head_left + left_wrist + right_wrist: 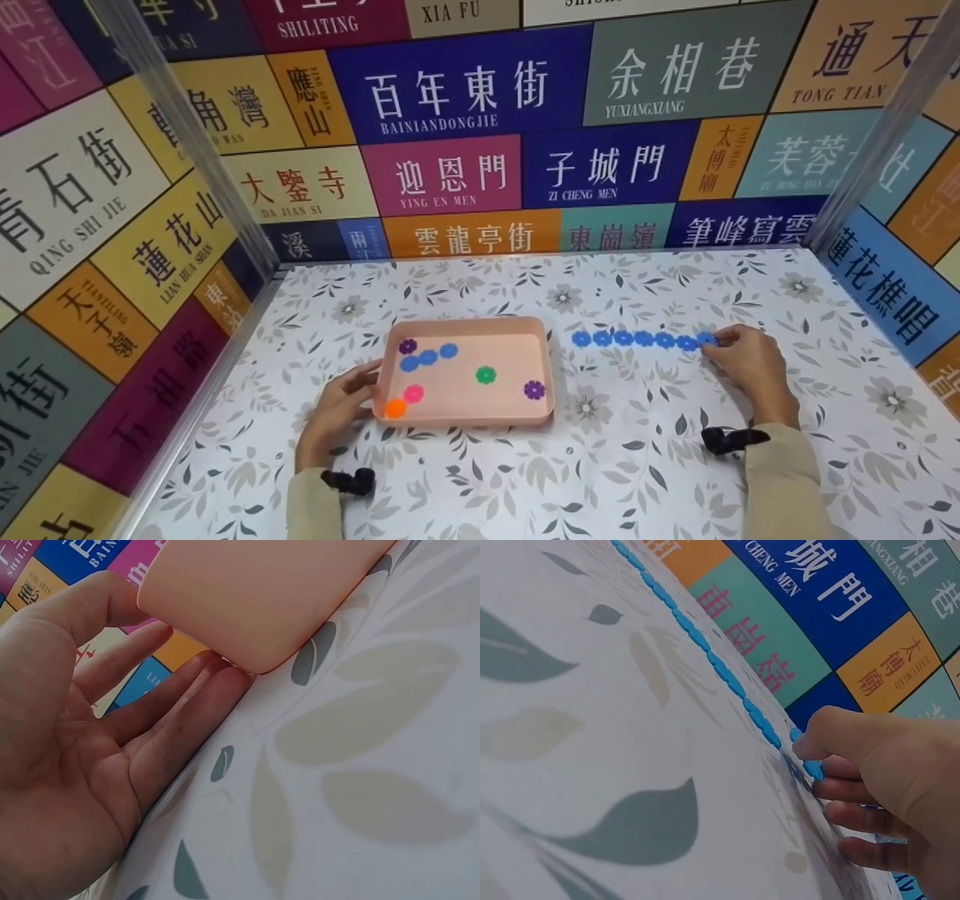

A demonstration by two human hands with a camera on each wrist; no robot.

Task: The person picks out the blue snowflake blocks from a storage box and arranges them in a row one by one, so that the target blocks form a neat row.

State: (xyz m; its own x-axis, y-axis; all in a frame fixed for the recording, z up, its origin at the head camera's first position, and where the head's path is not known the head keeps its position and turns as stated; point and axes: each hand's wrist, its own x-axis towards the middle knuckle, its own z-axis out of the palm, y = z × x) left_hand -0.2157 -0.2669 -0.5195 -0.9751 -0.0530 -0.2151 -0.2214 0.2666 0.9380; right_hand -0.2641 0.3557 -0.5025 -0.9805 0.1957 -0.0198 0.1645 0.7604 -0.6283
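A pink tray (pixel 465 324) holds several small flower-shaped plastic pieces. My left hand (pixel 341 409) is at its left side; in the left wrist view the fingertips (pixel 238 676) touch the tray's outer wall (pixel 247 592). To the right of the tray, a row of blue flower-shaped pieces (pixel 623 338) lies on the table. My right hand (pixel 752 367) pinches a blue flower-shaped piece (pixel 706 340) at the row's right end. In the right wrist view this piece (pixel 811 767) shows between thumb and fingers, partly hidden.
Inside the tray lie blue pieces (pixel 427 357), purple pieces (pixel 534 389), a green piece (pixel 486 375), a pink piece (pixel 414 394) and an orange piece (pixel 395 408). A floral cloth (pixel 525 480) covers the table. Sign-patterned walls (pixel 457 97) stand behind and at both sides.
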